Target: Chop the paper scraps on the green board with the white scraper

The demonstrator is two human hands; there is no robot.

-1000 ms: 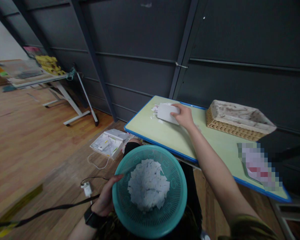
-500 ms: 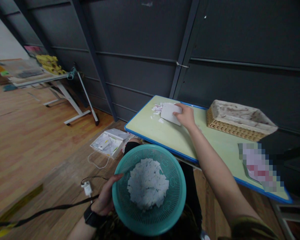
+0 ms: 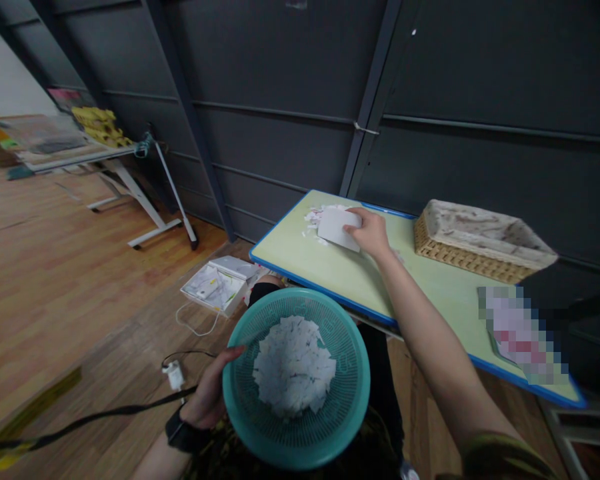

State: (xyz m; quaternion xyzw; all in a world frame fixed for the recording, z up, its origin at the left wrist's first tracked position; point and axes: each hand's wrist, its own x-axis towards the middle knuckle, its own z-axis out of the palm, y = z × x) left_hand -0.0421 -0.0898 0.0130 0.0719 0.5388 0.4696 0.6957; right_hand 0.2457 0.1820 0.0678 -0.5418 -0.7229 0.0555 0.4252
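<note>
My left hand grips the left rim of a round teal plastic colander, thumb over the edge. Many torn white paper scraps lie heaped inside it. Over the pale green table, my right hand pinches a flat white card by its right side. The card is tilted, and its left part covers some of a small pile of paper scraps on the tabletop. A few loose bits lie around that pile.
The green table has a blue edge. A lined wicker basket and a blurred-out flat item are on its right. An open white box and a white plug with cables lie on the floor. Dark wall panels stand behind.
My right hand has shifted the white card slightly left over the scraps. The colander stays in my left hand, almost unmoved.
</note>
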